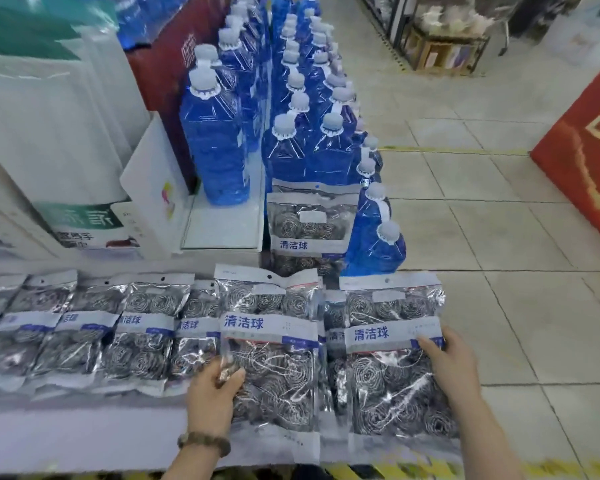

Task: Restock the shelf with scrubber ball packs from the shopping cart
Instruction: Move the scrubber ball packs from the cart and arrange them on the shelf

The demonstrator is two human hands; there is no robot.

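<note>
Two packs lie flat on the shelf [84,434], at the right end of the row [142,327]. The left hand [215,386] has its fingers curled on the left edge of the middle pack [271,344]; the right hand [454,368] is at the right edge of the end pack [392,344], thumb on the label, other fingers hidden, so I cannot tell its grip. Long axis runs near to far, hang-hole header far, lettering reading from the near side; best, I judge, to slide both far until the headers line up with the row.

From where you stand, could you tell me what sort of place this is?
Likely a shop aisle: rows of blue liquid bottles with white caps, identical silver scrubber ball packs, tiled floor.
</note>
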